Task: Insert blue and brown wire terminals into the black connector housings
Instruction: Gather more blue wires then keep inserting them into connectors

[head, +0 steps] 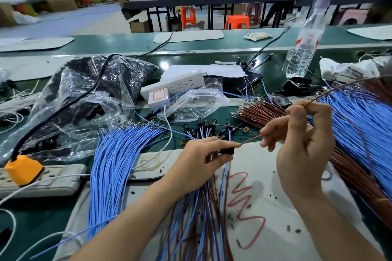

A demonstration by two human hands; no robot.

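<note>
The left hand (197, 154) keeps a narrow grip, thumb and fingertips pinching a small black plastic connector housing (227, 151) at the middle of the view. The right hand (303, 144), at three o'clock from it, pinches a thin brown wire (251, 139) whose metal tip meets the housing's right end; whether it is seated cannot be told. That wire runs on past the raised fingers toward two o'clock. A sheaf of blue and brown leads (203, 207) trails from under the left hand toward six o'clock over a white mat (275, 207). Loose black housings (203, 127) lie at twelve o'clock, a bundle of brown terminal wires (258, 114) at one o'clock, and a thick fan of blue wires (110, 165) at nine o'clock on the green tabletop (31, 218).
</note>
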